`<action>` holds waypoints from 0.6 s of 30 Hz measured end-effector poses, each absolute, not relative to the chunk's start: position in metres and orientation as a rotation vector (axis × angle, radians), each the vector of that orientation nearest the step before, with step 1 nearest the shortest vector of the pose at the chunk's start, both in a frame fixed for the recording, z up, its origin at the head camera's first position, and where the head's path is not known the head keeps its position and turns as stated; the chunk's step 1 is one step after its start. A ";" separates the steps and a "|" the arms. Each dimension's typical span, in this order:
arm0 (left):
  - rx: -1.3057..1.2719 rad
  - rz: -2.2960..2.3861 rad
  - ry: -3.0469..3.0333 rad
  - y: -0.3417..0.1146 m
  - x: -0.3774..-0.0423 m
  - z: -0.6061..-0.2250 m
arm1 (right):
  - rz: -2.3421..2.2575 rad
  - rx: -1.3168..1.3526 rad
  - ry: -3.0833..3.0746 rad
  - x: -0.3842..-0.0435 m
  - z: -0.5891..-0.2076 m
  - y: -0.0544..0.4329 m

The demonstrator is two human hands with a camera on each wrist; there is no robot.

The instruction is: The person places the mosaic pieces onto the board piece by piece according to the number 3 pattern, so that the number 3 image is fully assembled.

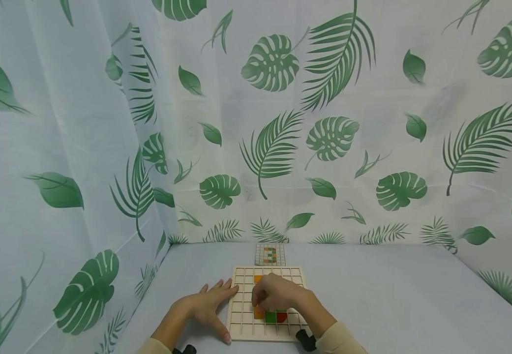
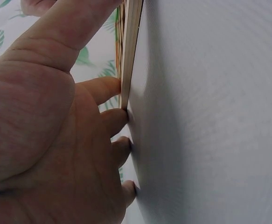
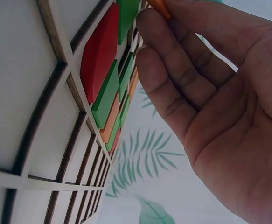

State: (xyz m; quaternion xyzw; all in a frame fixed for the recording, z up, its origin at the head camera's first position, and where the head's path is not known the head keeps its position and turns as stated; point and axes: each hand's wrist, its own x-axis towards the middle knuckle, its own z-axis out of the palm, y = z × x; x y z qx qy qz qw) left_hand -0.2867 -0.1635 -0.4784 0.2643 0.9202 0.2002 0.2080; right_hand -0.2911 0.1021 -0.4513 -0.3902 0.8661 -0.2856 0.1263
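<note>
A wooden grid board (image 1: 241, 330) lies on the table, with flat coloured tiles in some of its squares. My left hand (image 1: 209, 305) rests spread at the board's left edge, fingertips and thumb touching its side; in the left wrist view the fingers stay straight. Over the board, my right hand (image 1: 275, 290) pinches an orange tile (image 1: 258, 313) at the lower left of the pattern. The right wrist view shows that orange tile (image 3: 160, 6) only partly, between thumb and fingers. Beside it sit a green tile (image 1: 271, 317) and a red tile (image 1: 282, 317) with a rounded corner. The hand covers several other tiles.
Behind the board lies a small pattern card (image 1: 260, 248) with a printed grid of orange, green and red shapes. Another orange tile (image 1: 257, 279) sits near the board's far side. A leaf-printed curtain (image 1: 282, 147) stands behind the pale table (image 1: 393, 295) and along its sides.
</note>
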 end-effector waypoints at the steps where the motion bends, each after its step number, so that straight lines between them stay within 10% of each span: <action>1: 0.737 0.557 2.561 -0.163 -0.287 -0.479 | -0.825 -1.129 2.528 -0.291 -0.451 0.102; 18: 0.768 0.572 2.550 -0.165 -0.286 -0.479 | -0.756 -1.075 2.520 -0.286 -0.454 0.100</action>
